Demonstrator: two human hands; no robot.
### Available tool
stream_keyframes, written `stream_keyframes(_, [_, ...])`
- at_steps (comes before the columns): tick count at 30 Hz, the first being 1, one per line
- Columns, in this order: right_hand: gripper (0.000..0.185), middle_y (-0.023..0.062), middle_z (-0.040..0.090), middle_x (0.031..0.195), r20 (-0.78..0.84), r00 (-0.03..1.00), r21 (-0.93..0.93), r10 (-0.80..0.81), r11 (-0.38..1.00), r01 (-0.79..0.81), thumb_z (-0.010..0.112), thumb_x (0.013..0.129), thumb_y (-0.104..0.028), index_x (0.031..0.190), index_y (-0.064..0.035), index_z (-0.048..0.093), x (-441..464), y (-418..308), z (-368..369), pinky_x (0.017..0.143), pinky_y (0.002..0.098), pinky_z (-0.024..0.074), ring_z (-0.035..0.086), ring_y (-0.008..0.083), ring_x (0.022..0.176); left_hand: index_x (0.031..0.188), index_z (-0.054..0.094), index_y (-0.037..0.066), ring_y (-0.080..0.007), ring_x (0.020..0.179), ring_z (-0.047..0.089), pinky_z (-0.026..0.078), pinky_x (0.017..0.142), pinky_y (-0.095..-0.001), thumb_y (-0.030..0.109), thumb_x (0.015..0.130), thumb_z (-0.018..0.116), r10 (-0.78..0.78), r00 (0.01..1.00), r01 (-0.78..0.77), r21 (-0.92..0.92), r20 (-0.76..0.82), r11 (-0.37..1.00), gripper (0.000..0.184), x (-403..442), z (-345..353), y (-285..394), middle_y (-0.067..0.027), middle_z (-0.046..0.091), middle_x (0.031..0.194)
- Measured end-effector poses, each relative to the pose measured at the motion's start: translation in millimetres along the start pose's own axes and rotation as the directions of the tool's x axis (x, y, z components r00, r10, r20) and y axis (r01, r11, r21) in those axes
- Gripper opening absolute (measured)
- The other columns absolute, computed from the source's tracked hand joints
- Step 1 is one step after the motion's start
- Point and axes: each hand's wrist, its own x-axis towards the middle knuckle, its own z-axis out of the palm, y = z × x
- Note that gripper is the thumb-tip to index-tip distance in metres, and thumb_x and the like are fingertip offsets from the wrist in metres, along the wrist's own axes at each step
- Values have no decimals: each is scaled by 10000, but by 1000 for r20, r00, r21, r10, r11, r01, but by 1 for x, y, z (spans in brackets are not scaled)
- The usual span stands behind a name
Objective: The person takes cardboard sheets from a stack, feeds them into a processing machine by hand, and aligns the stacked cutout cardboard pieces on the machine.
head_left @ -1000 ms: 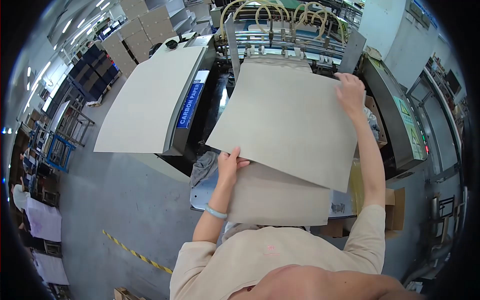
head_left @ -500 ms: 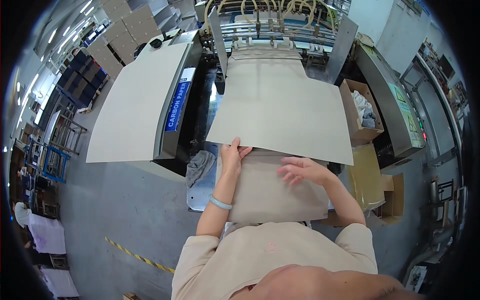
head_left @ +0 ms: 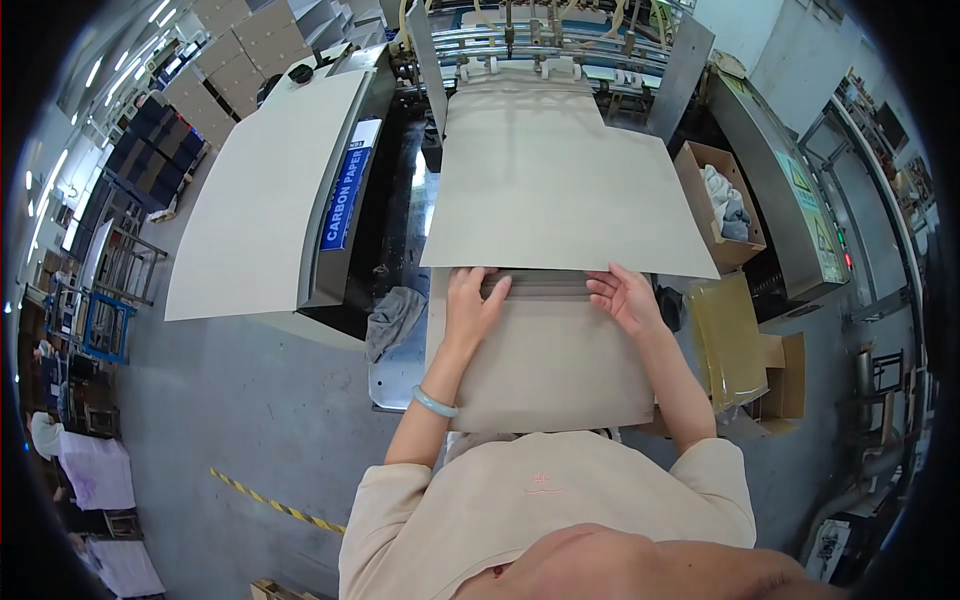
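The cardboard sheet (head_left: 570,200) spans upper centre above the lower stack (head_left: 550,360). At its near edge, the left hand's (head_left: 473,305) grip cannot be told, fingers partly hidden; the right hand (head_left: 627,300) is loosely open. A grey rag (head_left: 395,320) lies left, an open carton (head_left: 693,208) right.

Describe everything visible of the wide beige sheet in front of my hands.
The wide beige sheet looks like plain, matte paperboard. It lies roughly flat, its straight near edge above lower grey-brown sheets. Your left hand reaches that edge with its fingertips; whether your right hand touches it is unclear.
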Motion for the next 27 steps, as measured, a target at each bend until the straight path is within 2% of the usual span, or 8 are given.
stream_keyframes(1, [258, 160, 680, 967, -12, 1000, -26, -15, 1000, 15, 504, 956, -179, 1063, 45, 571, 4, -3, 0, 613, 272, 554, 668, 188, 768, 993, 623, 6, -294, 913, 545, 434, 837, -450, 220, 849, 621, 99, 995, -99, 70, 15, 993, 258, -1, 2, -1, -134, 613, 939])
stream_keyframes(2, [258, 160, 680, 967, -11, 1000, -28, -17, 999, 17, 504, 956, -179, 1063, 45, 571, 7, -5, 0, 613, 272, 554, 668, 188, 768, 993, 623, 6, -294, 913, 545, 434, 837, -450, 220, 849, 621, 100, 995, -101, 68, 13, 993, 258, -2, 3, -4, -134, 613, 939])
stream_keyframes(6, [235, 159, 685, 933, -26, 999, -46, -28, 999, 27, 510, 950, -171, 1026, 37, 587, 21, -11, -3, 612, 272, 553, 667, 182, 766, 1024, 629, 26, -335, 1096, 487, 330, 993, -484, 310, 840, 605, 275, 961, -262, 475, 45, 840, 339, -5, 1, -16, -151, 613, 1048])
stream_keyframes(7, [235, 159, 685, 933, -26, 999, -47, -33, 998, 32, 510, 950, -171, 1026, 37, 587, 24, -14, -3, 612, 272, 553, 667, 182, 766, 1024, 629, 26, -335, 1096, 487, 330, 993, -484, 310, 840, 605, 279, 959, -266, 473, 44, 840, 339, -5, 2, -17, -151, 613, 1048])
stream_keyframes(11, [230, 158, 683, 939, -21, 1000, -81, -10, 997, 8, 513, 946, -162, 1028, 40, 586, 34, -20, 2, 615, 273, 552, 667, 180, 771, 1045, 631, 33, -343, 1253, 399, 200, 1085, -496, 381, 856, 571, 328, 941, -319, 541, 84, 778, 400, -8, 2, -22, -122, 605, 1135])
stream_keyframes(16, [234, 151, 682, 942, -40, 999, -113, -22, 993, 18, 515, 944, -163, 1029, 44, 587, 43, -26, 10, 622, 274, 551, 663, 175, 759, 1061, 632, 37, -345, 1329, 338, 179, 1107, -505, 409, 862, 554, 286, 955, -285, 536, 82, 795, 429, -9, 3, -20, -87, 604, 1167])
stream_keyframes(22, [242, 146, 682, 946, -60, 998, -141, -34, 990, 26, 509, 944, -158, 1040, 49, 588, 58, -31, 7, 632, 272, 551, 657, 168, 743, 1060, 634, 39, -336, 1335, 336, 174, 1108, -506, 402, 867, 552, 293, 953, -288, 521, 76, 803, 419, -10, 3, -18, -81, 607, 1172])
stream_keyframes(27, [252, 158, 665, 955, -34, 999, -158, -21, 987, 15, 492, 946, -142, 1061, 73, 557, 71, -35, 1, 672, 297, 547, 648, 198, 787, 1055, 636, 40, -330, 1334, 344, 169, 1111, -507, 398, 872, 553, 276, 957, -278, 522, 84, 807, 410, -10, 2, -18, -82, 609, 1174])
